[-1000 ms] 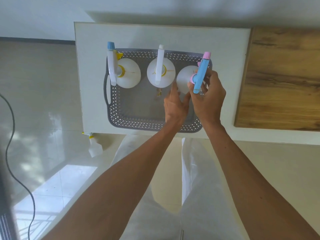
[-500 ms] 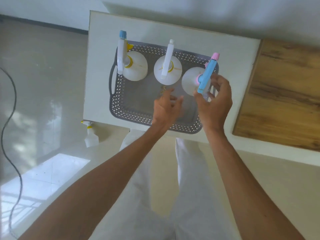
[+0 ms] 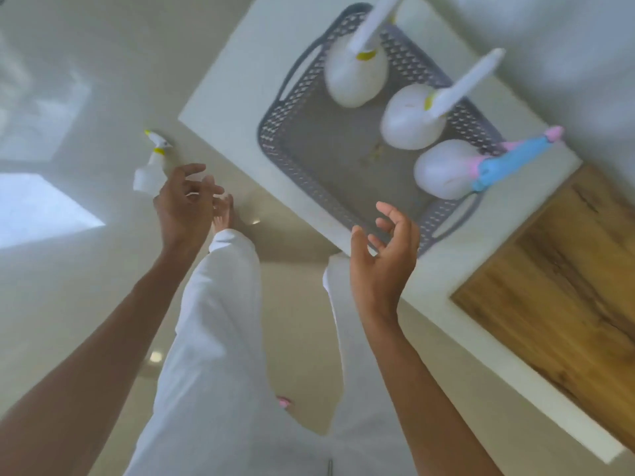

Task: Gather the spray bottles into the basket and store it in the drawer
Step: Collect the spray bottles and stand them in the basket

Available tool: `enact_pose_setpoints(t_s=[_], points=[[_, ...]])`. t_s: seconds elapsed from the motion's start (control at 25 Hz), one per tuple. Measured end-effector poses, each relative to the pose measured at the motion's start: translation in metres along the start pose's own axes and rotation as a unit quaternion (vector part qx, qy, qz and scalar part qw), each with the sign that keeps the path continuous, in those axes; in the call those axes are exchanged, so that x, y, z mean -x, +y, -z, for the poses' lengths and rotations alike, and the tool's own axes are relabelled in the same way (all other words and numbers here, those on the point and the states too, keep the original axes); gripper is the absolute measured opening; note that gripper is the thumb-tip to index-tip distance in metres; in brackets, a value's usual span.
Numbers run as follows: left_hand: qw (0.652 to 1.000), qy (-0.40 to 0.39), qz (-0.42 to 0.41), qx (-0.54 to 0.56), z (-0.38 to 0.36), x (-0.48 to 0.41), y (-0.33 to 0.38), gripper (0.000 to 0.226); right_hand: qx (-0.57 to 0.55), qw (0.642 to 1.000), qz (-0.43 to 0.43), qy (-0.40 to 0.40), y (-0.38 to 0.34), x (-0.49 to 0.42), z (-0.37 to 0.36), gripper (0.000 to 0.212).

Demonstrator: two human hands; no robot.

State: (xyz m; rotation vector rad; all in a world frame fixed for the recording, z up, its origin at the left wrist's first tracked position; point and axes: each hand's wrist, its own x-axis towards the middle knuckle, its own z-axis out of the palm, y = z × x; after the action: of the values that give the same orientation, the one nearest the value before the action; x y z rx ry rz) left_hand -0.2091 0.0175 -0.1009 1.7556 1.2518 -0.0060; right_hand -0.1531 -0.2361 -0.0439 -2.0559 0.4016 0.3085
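Now the right hand (image 3: 385, 249) has let go of the pink-and-blue bottle (image 3: 443, 170), left standing with two others in the basket (image 3: 271, 146) on the table (image 3: 220, 108). The left hand (image 3: 185, 201) (empty and loosely spread, like the right) has swung towards a fourth bottle (image 3: 149, 173) on the floor, apparently one more to gather.

White table (image 3: 230, 80), wooden panel (image 3: 563, 286) beside it, glossy pale floor (image 3: 68, 304), white trousers (image 3: 213, 321)

Light pools in a bright patch (image 3: 41, 207) on the glossy pale floor (image 3: 75, 321); a white table (image 3: 226, 94) abuts a wood-grain top (image 3: 567, 297).
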Motion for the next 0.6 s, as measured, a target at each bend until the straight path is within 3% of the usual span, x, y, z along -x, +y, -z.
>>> enact_pose_setpoints(t_s=[0.32,0.48,0.6], points=[[0.992,0.043,0.116,-0.003,0.133,-0.098,-0.116,0.018,0.049,0.986,0.083,-0.134,-0.061,0.070,-0.159,0.033],[0.977,-0.037,0.172,-0.120,0.188,-0.175,-0.157,0.029,0.032,0.985,0.071,-0.152,-0.092,0.105,-0.251,0.032],[0.965,-0.076,0.164,-0.191,0.201,-0.231,-0.180,0.037,0.026,0.983,0.042,-0.178,-0.101,0.119,-0.304,0.029]])
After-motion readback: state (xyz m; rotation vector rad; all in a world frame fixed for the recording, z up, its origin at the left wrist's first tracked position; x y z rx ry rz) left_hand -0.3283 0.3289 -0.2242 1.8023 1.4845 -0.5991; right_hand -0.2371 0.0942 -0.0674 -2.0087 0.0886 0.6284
